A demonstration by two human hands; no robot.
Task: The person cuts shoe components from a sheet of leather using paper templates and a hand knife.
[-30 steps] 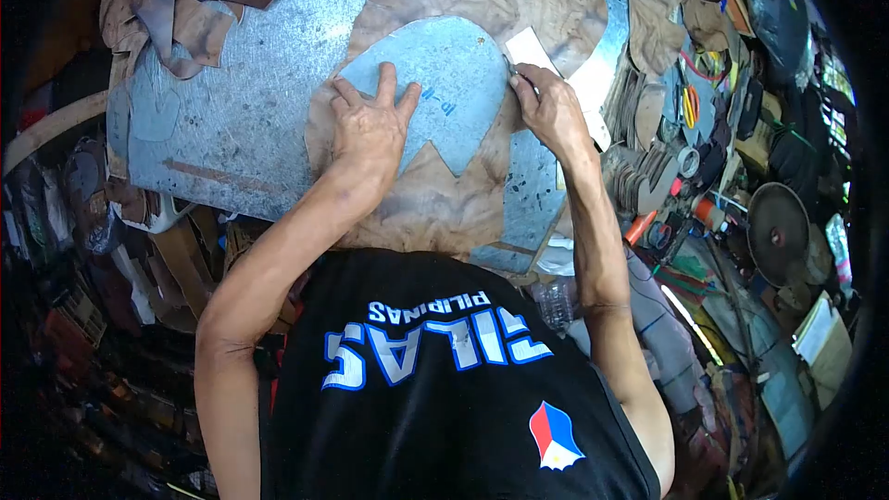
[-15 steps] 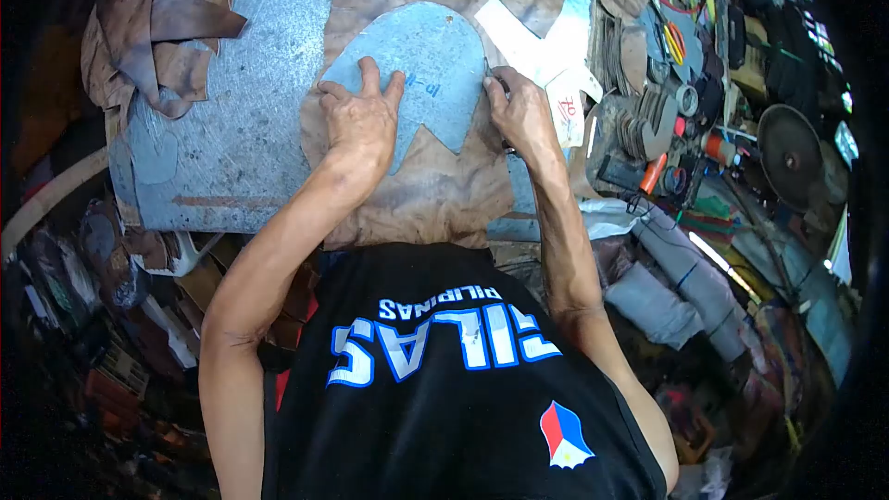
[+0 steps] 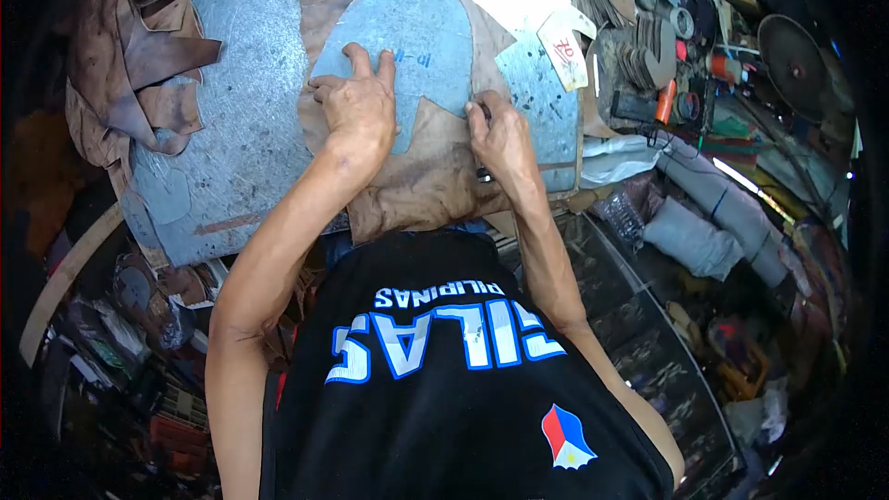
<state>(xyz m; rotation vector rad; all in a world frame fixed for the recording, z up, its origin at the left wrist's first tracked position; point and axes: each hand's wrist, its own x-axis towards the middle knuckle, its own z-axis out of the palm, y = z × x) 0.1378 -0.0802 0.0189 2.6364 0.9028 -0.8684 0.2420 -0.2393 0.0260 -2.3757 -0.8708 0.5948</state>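
A blue-grey template (image 3: 421, 23) with handwritten marks, rounded at the far end and notched at the near end, lies on a brown mottled leather sheet (image 3: 431, 162). My left hand (image 3: 356, 111) presses flat on the template's left part, fingers spread. At the template's lower right corner, my right hand (image 3: 500, 134) is closed around a slim knife (image 3: 484, 176); its handle end shows below the palm. The tip is at the template's edge and mostly hidden by the fingers.
A scratched metal-topped table (image 3: 245, 83) lies under the leather. Leather scraps (image 3: 153, 83) are heaped at left. A white card with red writing (image 3: 563, 51) lies right of the template. Stacked sole-shaped pieces (image 3: 648, 56), a tape roll (image 3: 682, 22) and an orange-handled tool (image 3: 666, 102) sit farther right.
My right hand has moved with the knife down along the template's right edge, toward my body. My left hand stays pressed on the template. The whole view has shifted a little.
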